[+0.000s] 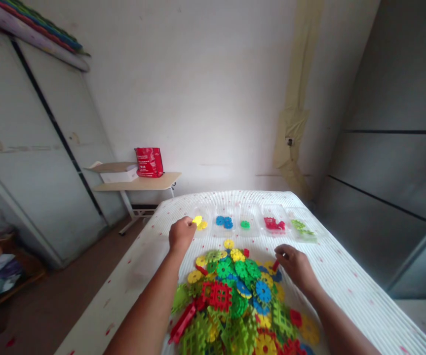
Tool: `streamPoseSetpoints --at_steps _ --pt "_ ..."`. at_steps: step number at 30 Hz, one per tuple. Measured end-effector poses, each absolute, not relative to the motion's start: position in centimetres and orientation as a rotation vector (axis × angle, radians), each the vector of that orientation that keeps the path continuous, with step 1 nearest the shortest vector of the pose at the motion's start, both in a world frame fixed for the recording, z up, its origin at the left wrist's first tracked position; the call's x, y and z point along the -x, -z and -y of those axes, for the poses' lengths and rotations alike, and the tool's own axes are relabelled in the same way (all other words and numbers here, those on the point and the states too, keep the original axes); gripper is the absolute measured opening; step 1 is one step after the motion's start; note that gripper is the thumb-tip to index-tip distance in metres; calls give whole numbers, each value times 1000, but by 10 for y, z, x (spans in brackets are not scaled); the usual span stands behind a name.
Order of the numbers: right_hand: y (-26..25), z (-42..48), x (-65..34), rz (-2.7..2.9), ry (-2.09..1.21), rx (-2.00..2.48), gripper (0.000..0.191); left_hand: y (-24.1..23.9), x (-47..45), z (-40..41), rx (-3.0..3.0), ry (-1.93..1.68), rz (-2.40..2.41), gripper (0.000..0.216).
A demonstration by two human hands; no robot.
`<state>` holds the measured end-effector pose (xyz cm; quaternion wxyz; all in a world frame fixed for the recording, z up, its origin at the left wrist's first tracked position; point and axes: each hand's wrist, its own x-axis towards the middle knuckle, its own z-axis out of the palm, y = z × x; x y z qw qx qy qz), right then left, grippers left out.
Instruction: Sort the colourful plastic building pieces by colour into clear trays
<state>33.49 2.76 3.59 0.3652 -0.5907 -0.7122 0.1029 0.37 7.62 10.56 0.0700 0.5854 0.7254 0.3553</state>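
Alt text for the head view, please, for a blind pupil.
The left hand holds a yellow piece at the leftmost of five clear trays; the right hand holds a red piece by a mixed pile of toy pieces on striped cloth.

Left hand (181,235) pinched, left forearm (149,300) toward 1 o'clock; right hand (297,266) pinched, right forearm (335,313) toward 11 o'clock.

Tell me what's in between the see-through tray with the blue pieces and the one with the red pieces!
In the head view, another clear tray is between them, with a round green piece in it.
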Motion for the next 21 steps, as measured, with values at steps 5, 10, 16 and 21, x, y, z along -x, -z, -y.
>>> streamPoseSetpoints --at_steps 5,10,16,21 --pt "-31 -30 -339 1933 -318 1577 31 -99 -9 -91 -1747 -1113 -2146 13" --pt "-30 -28 -340 2090 -337 1568 29 -85 -11 -65 -1800 -1132 -2064 17" --pt "-31 -30 -336 2119 -300 1632 21 -59 1 -1 -1887 -981 -1870 22" --pt "-44 -37 -315 2060 -343 1552 21 -25 13 35 -2004 -1146 -1922 21"
